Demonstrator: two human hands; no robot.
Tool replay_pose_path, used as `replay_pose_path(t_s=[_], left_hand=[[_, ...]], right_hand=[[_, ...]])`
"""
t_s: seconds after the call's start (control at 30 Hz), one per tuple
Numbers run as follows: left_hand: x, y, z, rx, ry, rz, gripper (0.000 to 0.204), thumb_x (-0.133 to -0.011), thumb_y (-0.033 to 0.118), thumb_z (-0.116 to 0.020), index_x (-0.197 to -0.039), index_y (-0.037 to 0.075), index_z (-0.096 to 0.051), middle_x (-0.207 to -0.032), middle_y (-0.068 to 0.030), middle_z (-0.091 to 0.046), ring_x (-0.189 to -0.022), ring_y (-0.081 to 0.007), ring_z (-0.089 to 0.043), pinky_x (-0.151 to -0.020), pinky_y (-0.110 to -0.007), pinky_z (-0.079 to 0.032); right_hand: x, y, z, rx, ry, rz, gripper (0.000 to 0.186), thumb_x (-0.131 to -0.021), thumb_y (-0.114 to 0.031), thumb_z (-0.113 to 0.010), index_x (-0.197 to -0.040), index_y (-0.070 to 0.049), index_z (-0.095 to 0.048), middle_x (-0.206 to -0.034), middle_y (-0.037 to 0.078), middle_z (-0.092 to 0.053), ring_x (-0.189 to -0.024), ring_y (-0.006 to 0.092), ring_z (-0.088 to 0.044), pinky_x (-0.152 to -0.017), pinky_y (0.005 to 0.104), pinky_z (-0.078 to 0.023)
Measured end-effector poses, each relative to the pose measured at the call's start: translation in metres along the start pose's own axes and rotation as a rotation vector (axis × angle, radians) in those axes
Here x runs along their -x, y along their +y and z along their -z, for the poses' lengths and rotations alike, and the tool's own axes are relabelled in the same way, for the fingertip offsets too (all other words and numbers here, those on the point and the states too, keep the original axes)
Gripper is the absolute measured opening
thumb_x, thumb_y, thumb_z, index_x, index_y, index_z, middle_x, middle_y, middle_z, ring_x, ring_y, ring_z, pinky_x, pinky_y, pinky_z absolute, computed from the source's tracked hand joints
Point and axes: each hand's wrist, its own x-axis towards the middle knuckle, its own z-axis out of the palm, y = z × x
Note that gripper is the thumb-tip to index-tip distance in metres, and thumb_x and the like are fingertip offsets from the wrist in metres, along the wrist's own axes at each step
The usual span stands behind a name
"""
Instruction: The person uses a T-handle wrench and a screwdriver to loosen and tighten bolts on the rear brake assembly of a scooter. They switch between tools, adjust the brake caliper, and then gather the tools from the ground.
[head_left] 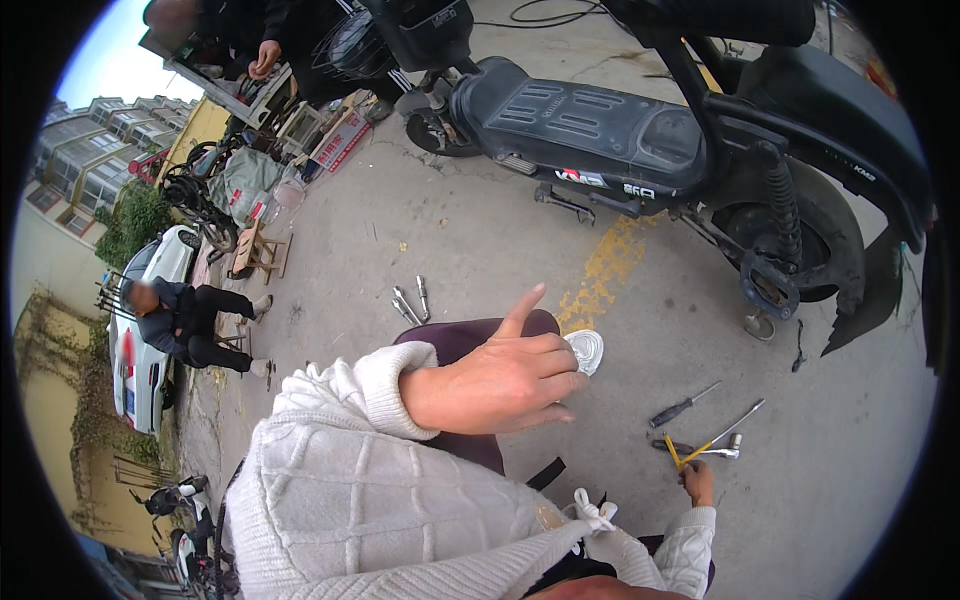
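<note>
My left hand (pixel 500 385) hovers over my knee, palm down and holding nothing. One finger points up and away, and the others are loosely spread. Low on the right, my right hand (pixel 697 483) has its fingers closed at the lower end of a yellow-handled tool (pixel 686 459) on the ground. A thin metal shaft (pixel 735 424) slants away from there. Beside it lie a chrome socket wrench (pixel 733 448) and a dark handle partly hidden by the yellow parts. A screwdriver (pixel 685 405) rests just beyond. Long chrome sockets (pixel 410 302) lie past my knee.
A black electric scooter (pixel 600 130) stands ahead, its pedal (pixel 770 285) near the ground. A seated person (pixel 190 320) is at the left by a white car (pixel 140 375); another person's hand (pixel 265 60) shows at upper left. My white shoe (pixel 588 350) is on the pavement.
</note>
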Motion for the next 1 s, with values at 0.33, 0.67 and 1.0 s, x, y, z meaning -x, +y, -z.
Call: replay_pose_path(t_s=[0.33, 0.67, 1.0], left_hand=[[0.08, -0.174, 0.065, 1.824, 1.285, 0.171, 0.039, -0.103, 0.027, -0.05, -0.125, -0.005, -0.053, -0.12, -0.0175, -0.06, -0.113, -0.0319, -0.058, -0.105, -0.045, -0.046], [0.204, -0.326, 0.227, 1.426, 2.081, 0.253, 0.021, -0.102, 0.019, -0.054, -0.112, 0.0, -0.051, -0.097, -0.0115, -0.055, -0.086, -0.0242, -0.057, -0.079, -0.035, -0.051], [0.196, -0.26, 0.208, 1.362, 1.953, 0.051, 0.019, -0.096, -0.003, -0.057, -0.113, -0.012, -0.054, -0.112, -0.0205, -0.062, -0.095, -0.0227, -0.064, -0.084, -0.025, -0.058]], right_hand=[[-0.026, 0.002, 0.009, -0.117, 0.199, -0.015, 0.025, -0.095, -0.015, -0.057, -0.099, 0.009, -0.065, -0.064, 0.01, -0.061, -0.047, 0.0181, -0.059, -0.043, 0.0326, -0.047], [-0.033, 0.012, 0.013, -0.156, 0.138, -0.015, 0.024, -0.096, -0.017, -0.057, -0.099, 0.005, -0.064, -0.065, 0.009, -0.061, -0.047, 0.0178, -0.058, -0.04, 0.0316, -0.047], [-0.049, 0.016, 0.012, -0.153, 0.1, 0.06, 0.021, -0.094, -0.013, -0.058, -0.097, 0.007, -0.065, -0.067, 0.011, -0.064, -0.047, 0.0182, -0.06, -0.042, 0.0321, -0.047]])
